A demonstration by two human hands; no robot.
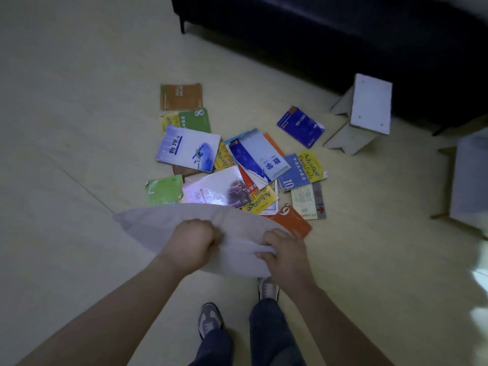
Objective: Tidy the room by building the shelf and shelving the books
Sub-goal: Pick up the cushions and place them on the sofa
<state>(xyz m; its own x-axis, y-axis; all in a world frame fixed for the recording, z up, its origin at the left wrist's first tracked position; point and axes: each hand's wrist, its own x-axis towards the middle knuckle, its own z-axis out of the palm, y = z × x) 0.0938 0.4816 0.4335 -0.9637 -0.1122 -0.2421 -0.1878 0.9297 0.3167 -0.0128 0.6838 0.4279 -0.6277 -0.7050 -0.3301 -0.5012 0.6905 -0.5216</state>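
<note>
The books (237, 165) are lying in a loose, overlapping heap on the pale floor (79, 128) at the centre of the frame. One blue book (301, 126) is lying apart toward the right. Just beyond it, at the upper right, the white shelf piece (369, 107) is sitting tipped on the floor near the dark sofa (317, 35). Below the heap, we are holding a white pillow (158, 225) over the near edge of the books, hiding part of an orange book (293, 223). Our left hand (192, 241) is bunching the pillow's fabric in a fist, and our right hand (284, 249) is gripping its edge with curled fingers. Our shoes (210, 320) are showing at the bottom centre.
</note>
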